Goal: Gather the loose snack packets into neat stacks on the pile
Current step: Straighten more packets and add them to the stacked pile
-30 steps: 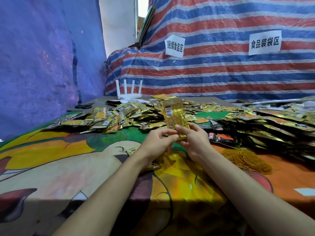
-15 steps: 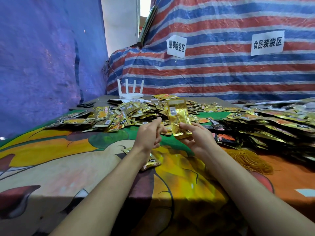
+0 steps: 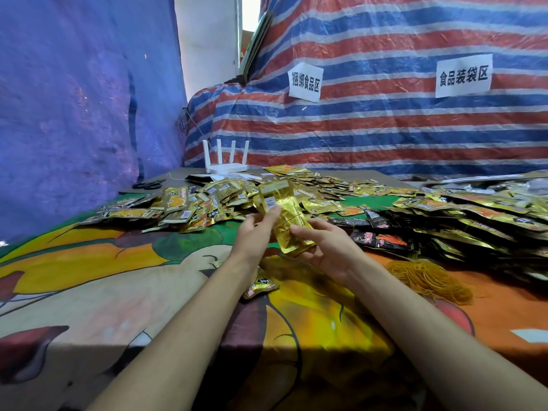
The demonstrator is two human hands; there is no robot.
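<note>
Item: stack of gold foil snack packets (image 3: 286,216), held upright and slightly tilted above the cartoon-print tablecloth (image 3: 89,280), in front of the loose packet pile (image 3: 192,206).
Right hand (image 3: 327,247): cradled the stack's lower end, thumb pressed on the front face, fingers curled beneath.
Left hand (image 3: 255,234): fingers together and nearly straight, laid against the stack's left edge and face.
Single packet (image 3: 261,287): flat on the cloth, just beside the left forearm.
Layered packets (image 3: 474,221): banked at the right, some black and red ones at the near edge.
Rubber bands (image 3: 430,281): a yellow heap near the right forearm.
Far edge: white router (image 3: 226,166), four antennas up; black scissors (image 3: 148,184).
Backdrop: striped tarpaulin (image 3: 385,134) bearing two paper signs (image 3: 305,82).
</note>
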